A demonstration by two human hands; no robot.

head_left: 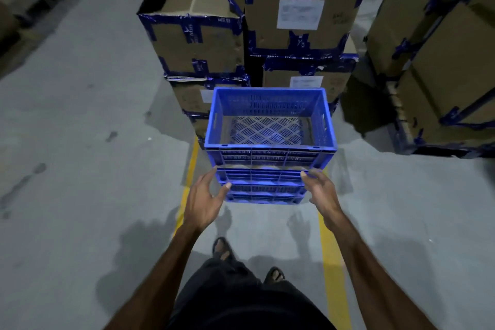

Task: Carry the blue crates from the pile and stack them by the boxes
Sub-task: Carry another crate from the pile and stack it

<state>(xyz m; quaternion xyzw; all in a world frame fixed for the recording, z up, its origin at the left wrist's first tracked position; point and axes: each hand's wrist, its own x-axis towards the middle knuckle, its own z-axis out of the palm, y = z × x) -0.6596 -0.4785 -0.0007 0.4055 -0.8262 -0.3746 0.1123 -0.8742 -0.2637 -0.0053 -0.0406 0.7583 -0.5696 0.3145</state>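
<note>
Blue plastic crates (267,158) stand in one stack on the grey concrete floor (80,169), right in front of the brown cardboard boxes (267,35). The side of the stack shows bands that look like two or three crates sitting one on another, but I cannot count them for sure. The top blue crate (270,118) is open and has nothing in it. Its walls have many thin slots, and its bottom has a criss-cross pattern of little holes. There is a small handle hole in the left wall and one in the right wall. Its rim is thick and square. Two hands reach toward the stack. The left hand (203,201) is open with its fingers spread, and the fingertips are at the left front corner of the lower crates. The right hand (321,193) is open too, with curled fingers at the right front corner. Neither hand has hold of anything; I cannot tell if the fingertips touch the plastic. Two yellow painted lines (332,262) run along the floor, one on each side of the stack. Two feet in dark sandals (222,249) stand between the lines. The boxes have dark blue tape on their edges. Three of them show white paper labels (300,13). More brown boxes sit well apart on the right side (442,61).
</note>
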